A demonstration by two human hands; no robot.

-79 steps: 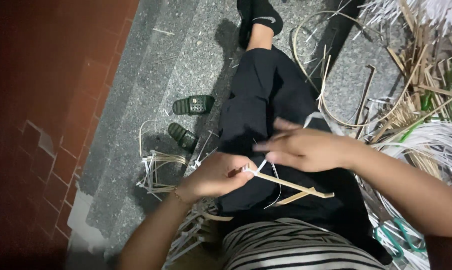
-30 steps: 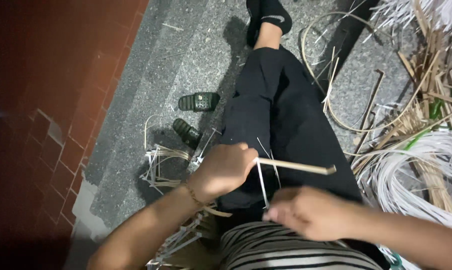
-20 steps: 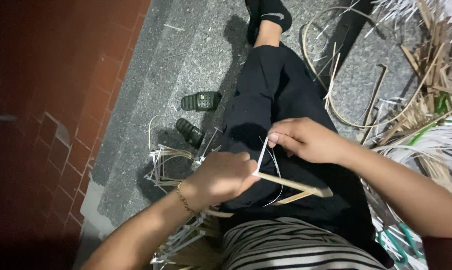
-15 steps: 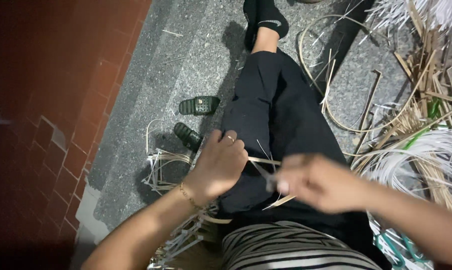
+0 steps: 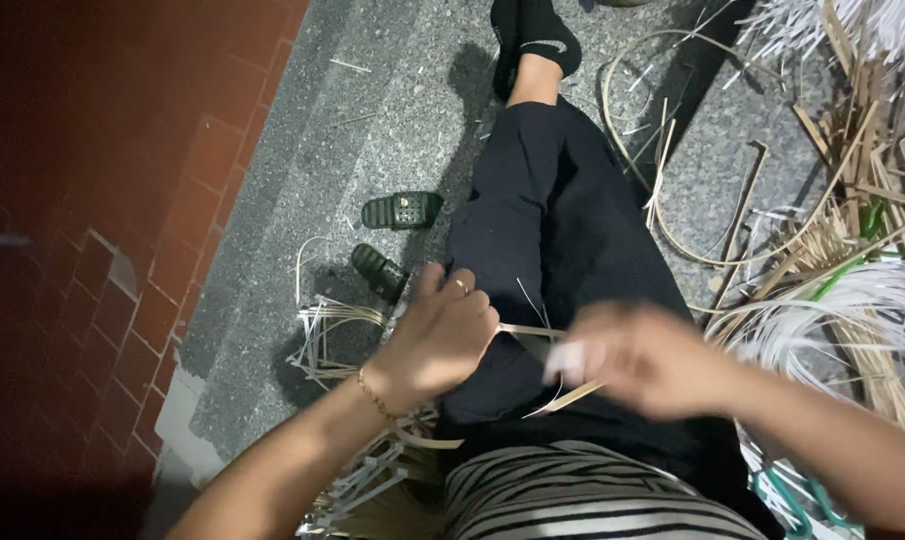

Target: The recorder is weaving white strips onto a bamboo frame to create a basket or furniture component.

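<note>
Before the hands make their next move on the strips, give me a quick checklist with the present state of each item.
1. Left hand has a firm hold on the flat tan bamboo strip: ok, its fingers are closed round one end.
2. Right hand grip on the thin pale strip: cannot tell, the hand is blurred.
3. Work sits over the lap in black trousers: ok.
4. Supply within view: ok, a bundle of white strips lies by the right arm.
5. Pair of dark green sandals apart from the hands: ok, they lie on the grey stone floor.
</note>
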